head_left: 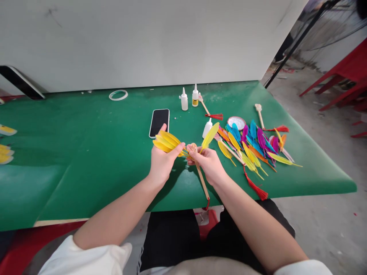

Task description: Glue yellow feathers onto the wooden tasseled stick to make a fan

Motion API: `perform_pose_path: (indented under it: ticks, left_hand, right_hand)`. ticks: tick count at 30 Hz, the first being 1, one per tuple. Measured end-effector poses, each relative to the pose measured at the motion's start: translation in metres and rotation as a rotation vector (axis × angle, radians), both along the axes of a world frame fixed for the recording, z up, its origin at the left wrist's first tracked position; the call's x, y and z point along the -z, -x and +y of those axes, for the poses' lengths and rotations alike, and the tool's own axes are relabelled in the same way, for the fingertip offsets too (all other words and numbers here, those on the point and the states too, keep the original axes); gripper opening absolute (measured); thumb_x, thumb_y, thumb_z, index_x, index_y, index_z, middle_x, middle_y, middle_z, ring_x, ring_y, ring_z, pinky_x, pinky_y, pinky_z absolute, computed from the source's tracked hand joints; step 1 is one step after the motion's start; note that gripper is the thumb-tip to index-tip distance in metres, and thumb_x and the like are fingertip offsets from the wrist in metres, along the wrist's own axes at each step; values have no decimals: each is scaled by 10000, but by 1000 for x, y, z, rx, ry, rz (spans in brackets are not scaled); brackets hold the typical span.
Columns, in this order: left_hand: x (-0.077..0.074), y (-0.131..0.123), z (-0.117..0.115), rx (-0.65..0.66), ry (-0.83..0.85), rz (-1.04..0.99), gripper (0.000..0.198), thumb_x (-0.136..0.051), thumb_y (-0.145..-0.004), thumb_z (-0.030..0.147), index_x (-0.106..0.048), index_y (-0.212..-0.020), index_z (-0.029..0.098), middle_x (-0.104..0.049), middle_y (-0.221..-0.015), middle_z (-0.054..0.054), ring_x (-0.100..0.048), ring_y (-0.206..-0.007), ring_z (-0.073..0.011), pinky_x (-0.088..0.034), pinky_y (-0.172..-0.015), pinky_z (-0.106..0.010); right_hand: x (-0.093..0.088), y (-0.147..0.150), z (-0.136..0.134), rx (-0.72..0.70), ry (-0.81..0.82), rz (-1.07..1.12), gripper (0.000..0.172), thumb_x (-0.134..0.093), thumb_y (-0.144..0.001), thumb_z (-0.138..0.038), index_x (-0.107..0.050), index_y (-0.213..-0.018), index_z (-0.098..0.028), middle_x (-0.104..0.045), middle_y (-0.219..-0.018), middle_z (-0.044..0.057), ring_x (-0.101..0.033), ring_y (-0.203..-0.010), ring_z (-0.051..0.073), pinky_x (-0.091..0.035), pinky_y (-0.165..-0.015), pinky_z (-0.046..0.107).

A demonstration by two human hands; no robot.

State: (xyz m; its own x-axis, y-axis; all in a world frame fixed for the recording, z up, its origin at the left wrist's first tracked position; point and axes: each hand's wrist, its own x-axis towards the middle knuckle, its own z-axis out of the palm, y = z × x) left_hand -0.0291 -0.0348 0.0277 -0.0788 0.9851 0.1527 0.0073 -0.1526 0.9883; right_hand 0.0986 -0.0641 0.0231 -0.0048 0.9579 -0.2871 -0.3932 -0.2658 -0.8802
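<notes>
Wooden stick (202, 181): right fingers (195, 155) pinch its head (191, 146) and one feather (211, 133); left fingers (177, 150) curl closed round yellow feathers (166, 140). Apparently attaching; next move needs careful alignment.

Diffuse light, mod. bright; glare whitens green tabletop (94, 160) nr. rt. corner; soft shadow lies under left hand (161, 160); edges stretched, red chair (348, 67) sl. blurred.

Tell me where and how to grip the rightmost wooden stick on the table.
Pinch the bare middle of the wooden stick, probably from above with the right hand once free, gripping across its long sides: it lies slim and straight there, while feathers crowd its near end, where the red tassel trails off right.
</notes>
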Motion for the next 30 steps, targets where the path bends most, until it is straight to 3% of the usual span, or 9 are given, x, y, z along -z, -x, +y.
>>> perform_pose_path:
  ticks: [5, 15, 24, 30]
  left_hand:
    - [-2, 0, -1, -13, -16, 30, 722, -762, -620, 283, -439, -1267, 288, -514, -713, 42, -513, -604, -98, -458, -571, -206]
    - [-8, -3, -5, -7, 30, -16, 707, -758, -615, 280, -460, -1255, 276, -541, -723, 26, -547, -622, -120, -477, -598, -221]
    - [-3, 4, 9, -38, 53, -168, 650, -735, -643, 300, -476, -1236, 245, -625, -930, -31, -654, -790, -173, -529, -724, -272]
    - [-7, 14, 18, -97, 74, -151, 674, -729, -644, 312, -456, -1257, 242, -655, -719, -6, -662, -682, -175, -544, -649, -274]
  right_hand:
    - [0, 0, 0, -6, -12, 0, 285, -722, -625, -377, -616, -698, -123, -546, -609, -20, -550, -551, 74, -485, -565, 213]
    - [1, 1, 1, 5, -25, -11, 282, -724, -611, -380, -622, -702, -134, -539, -613, -24, -540, -541, 76, -480, -552, 219]
    - [1, -5, 1, 10, 10, 5, 254, -731, -605, -336, -632, -712, -129, -561, -649, -11, -565, -585, 88, -492, -598, 236]
    - [3, -5, 1, 9, 23, 11, 259, -734, -596, -345, -623, -693, -132, -562, -652, -10, -559, -583, 86, -484, -587, 228]
